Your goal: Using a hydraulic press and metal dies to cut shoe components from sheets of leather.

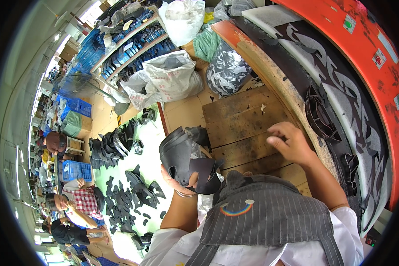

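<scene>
My left hand [178, 178] grips a thick stack of black cut material pieces [181, 153], held up in front of my striped apron. My right hand [291, 142] hovers with fingers curled and apart, empty, near the edge of the cutting machine bed. On that bed a black metal cutting die [320, 116] rests on the black sheet [341, 93], which shows cut-out shapes over a white board. A second die [351, 162] lies nearer to me on the same sheet.
A wooden platform [239, 119] lies below my hands. A white table [153, 155] at left carries several black cut pieces and stacks. Filled plastic bags [173, 75] and blue-stocked shelves [128, 44] stand beyond. The machine's orange press head [368, 53] is at right. Other people sit at far left.
</scene>
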`<state>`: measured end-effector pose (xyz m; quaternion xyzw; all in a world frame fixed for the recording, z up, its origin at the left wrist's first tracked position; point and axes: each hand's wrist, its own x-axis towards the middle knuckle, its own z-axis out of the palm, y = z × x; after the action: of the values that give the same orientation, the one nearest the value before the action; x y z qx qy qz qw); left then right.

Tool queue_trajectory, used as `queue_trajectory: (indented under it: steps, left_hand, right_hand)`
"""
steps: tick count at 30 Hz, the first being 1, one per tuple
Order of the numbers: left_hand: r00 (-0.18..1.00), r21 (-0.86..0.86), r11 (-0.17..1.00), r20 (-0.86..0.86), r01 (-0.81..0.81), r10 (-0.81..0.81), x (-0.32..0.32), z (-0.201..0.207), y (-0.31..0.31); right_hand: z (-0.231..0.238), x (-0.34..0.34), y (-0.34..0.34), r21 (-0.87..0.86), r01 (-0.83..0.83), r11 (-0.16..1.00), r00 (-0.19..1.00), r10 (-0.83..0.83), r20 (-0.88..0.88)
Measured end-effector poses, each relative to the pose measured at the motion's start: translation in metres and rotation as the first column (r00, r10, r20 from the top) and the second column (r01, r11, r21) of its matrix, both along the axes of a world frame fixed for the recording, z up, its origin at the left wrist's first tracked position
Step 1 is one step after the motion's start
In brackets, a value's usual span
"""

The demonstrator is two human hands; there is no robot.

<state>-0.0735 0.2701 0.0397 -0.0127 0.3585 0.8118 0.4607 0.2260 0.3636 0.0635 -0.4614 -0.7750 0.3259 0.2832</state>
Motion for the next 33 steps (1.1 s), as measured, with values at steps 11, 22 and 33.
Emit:
queue_trajectory:
  steps: [11, 22, 33]
  left_hand:
    - [0.699, 0.161, 0.688, -0.308, 0.707, -0.646, 0.024, 0.008, 0.004]
    - [0.526, -0.359, 0.675, -0.432, 0.644, -0.732, 0.076, -0.019, -0.033]
    - [0.555, -0.425, 0.646, -0.330, 0.634, -0.763, 0.129, -0.061, -0.050]
  right_hand:
    - [0.043, -0.081, -0.019, -0.556, -0.486, 0.675, 0.859, 0.250, -0.447]
    - [-0.005, -0.027, -0.062, -0.676, -0.214, 0.705, 0.828, -0.236, -0.508]
    - [-0.007, 0.019, -0.101, -0.683, -0.398, 0.612, 0.871, 0.020, -0.490]
